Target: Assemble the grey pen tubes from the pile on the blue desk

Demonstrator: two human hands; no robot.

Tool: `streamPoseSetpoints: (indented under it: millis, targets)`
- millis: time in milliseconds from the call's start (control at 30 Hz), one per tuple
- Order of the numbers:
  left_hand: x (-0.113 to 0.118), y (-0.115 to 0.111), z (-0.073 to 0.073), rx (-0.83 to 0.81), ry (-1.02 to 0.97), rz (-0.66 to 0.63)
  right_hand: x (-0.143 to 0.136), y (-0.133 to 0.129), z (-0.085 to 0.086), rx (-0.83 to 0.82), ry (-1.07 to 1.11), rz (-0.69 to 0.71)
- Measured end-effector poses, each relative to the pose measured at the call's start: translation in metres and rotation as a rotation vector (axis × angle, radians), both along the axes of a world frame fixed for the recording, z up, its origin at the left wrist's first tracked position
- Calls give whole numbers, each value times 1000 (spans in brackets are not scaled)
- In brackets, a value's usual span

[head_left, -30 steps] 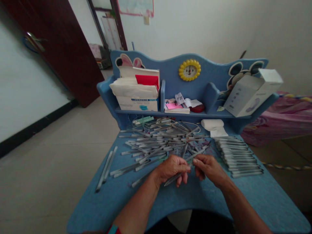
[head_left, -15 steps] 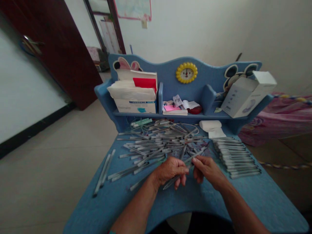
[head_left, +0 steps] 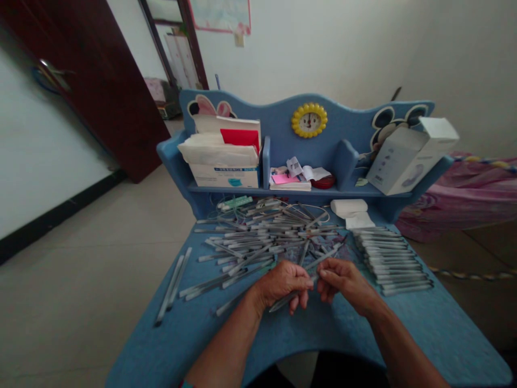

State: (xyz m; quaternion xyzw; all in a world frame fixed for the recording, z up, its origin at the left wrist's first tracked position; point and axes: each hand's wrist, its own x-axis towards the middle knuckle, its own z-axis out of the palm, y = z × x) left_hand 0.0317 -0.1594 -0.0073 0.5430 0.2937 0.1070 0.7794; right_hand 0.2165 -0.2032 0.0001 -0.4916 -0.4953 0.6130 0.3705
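My left hand (head_left: 286, 284) is closed around a grey pen (head_left: 283, 303), whose tip points down to the left below my fingers. Close beside it, my right hand (head_left: 341, 281) pinches at the pen's other end, thumb against forefinger; the fingers partly hide that end. Just beyond both hands lies a loose heap of similar grey pens (head_left: 258, 234), pointing several ways. To the right of my right hand is a tidy row of pens (head_left: 393, 261), laid side by side. Two more pens (head_left: 173, 288) lie apart near the left edge of the desk.
The blue desk (head_left: 323, 334) has a shelf at its back. On that shelf stand a box of papers (head_left: 224, 175), a paper stack (head_left: 290, 186) and a tilted white box (head_left: 398, 161). A white roll (head_left: 348, 207) lies below the shelf, behind the row of pens.
My right hand has shifted slightly left and down, closer to my left hand. My left hand stays almost in place with its pen. The heap and the row look the same.
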Motion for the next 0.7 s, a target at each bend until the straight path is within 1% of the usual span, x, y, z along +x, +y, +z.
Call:
streamPoseSetpoints:
  millis: [67,200,300,433,567,700]
  targets:
    - [0,0,1,-3,7,0,0,0,-1,-15,-8,-4]
    - [0,0,2,-1,20,10,0,0,-7,-8,-132,-22]
    - [0,0,2,1,25,8,2,-1,-8,14,-33,16]
    - [0,0,2,-20,28,-24,7,-3,-5,9,121,70]
    - [-2,1,2,-35,16,-25,13,-2,-1,20,179,52]
    - [-3,2,1,-37,0,-19,13,-3,-1,1,195,-11]
